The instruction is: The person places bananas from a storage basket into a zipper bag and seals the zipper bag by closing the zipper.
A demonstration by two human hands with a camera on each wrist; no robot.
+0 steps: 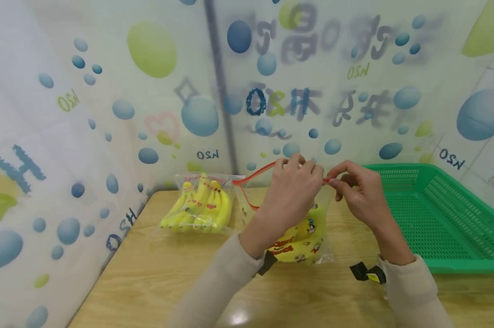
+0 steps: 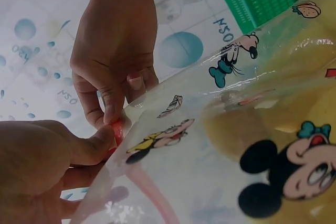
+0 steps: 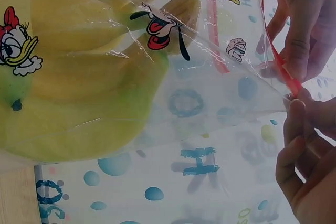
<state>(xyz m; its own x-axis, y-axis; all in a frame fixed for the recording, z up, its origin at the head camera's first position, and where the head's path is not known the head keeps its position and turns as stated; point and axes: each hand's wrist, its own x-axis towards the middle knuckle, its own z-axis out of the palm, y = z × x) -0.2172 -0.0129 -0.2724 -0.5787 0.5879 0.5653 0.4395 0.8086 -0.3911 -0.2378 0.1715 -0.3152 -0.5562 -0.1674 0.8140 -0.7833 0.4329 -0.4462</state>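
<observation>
A clear zip bag (image 1: 324, 228) printed with cartoon characters stands on the table, holding yellow bananas (image 3: 100, 93). Its red zip strip (image 1: 251, 176) gapes on the left side. My left hand (image 1: 289, 193) reaches across the bag top and grips the red strip near its right end. Just beside it, my right hand (image 1: 359, 193) pinches the right corner of the strip between thumb and forefinger. In the left wrist view, thumb and fingers of both hands meet at the red zip end (image 2: 116, 132). A second clear bag of bananas (image 1: 201, 202) lies to the left.
A green plastic basket (image 1: 429, 266) with perforated sides stands on the right of the wooden table (image 1: 148, 273). Behind and to the left hangs a white sheet (image 1: 165, 146) patterned with blue and green dots, close to the table's edges.
</observation>
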